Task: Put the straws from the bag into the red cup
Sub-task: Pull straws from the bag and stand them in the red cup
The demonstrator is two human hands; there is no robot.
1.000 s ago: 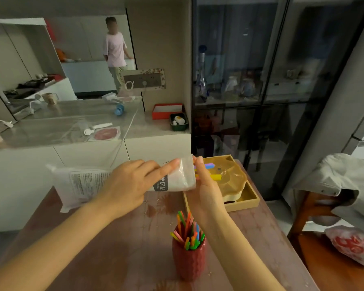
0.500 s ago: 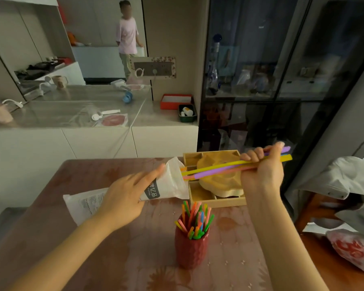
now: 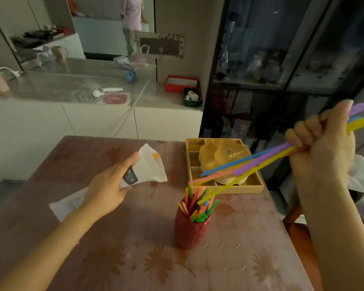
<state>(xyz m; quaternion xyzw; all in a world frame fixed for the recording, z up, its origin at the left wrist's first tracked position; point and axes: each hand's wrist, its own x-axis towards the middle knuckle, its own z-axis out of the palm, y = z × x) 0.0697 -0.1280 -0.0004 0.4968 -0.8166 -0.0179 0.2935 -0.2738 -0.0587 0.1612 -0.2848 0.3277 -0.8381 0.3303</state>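
My right hand (image 3: 322, 148) is raised at the right and grips a bundle of coloured straws (image 3: 246, 164) that slant down to the left, clear of the bag. Their lower ends hang just above the red cup (image 3: 190, 232), which stands on the table and holds several straws. My left hand (image 3: 109, 185) holds the white straw bag (image 3: 147, 166) near its open mouth, low over the table. One orange straw tip pokes from the bag's mouth.
A wooden compartment tray (image 3: 259, 186) with a yellow dish stands behind the cup. The table (image 3: 135, 259) has a floral cover. A dark glass cabinet (image 3: 282, 59) rises behind, a white counter (image 3: 72, 114) lies to the left, and a person stands far back.
My right hand has pulled the straws fully out of the bag and swung them right and up, tips now tilting down over the cup. The bag has dropped lower in my left hand.
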